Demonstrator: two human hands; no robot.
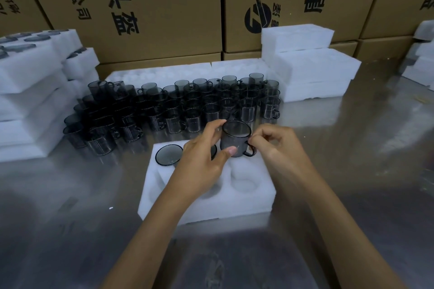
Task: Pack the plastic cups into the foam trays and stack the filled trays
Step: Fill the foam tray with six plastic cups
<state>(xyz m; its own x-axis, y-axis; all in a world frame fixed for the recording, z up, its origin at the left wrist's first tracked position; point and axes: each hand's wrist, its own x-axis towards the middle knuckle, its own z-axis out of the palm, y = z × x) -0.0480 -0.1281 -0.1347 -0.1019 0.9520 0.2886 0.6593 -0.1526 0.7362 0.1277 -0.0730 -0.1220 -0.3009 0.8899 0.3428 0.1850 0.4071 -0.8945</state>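
A white foam tray (pixel 249 202) with round pockets lies on the steel table in front of me. One smoky grey plastic cup (pixel 168 155) sits sunk in its far left pocket. Above the tray's far right pocket I hold another grey cup (pixel 234 138) upright. My left hand (pixel 206 155) grips its body between thumb and fingers. My right hand (pixel 274 145) pinches its handle. A second seated cup is mostly hidden behind my left hand. Several loose cups (pixel 178 105) stand in rows behind the tray.
Stacks of filled foam trays (pixel 30 105) stand at the left. Empty foam trays (pixel 312 65) are piled at the right, and more at the far right edge (pixel 420 63). A long foam piece (pixel 164 73) lies behind the cups. Cardboard boxes (pixel 150 7) wall the back.
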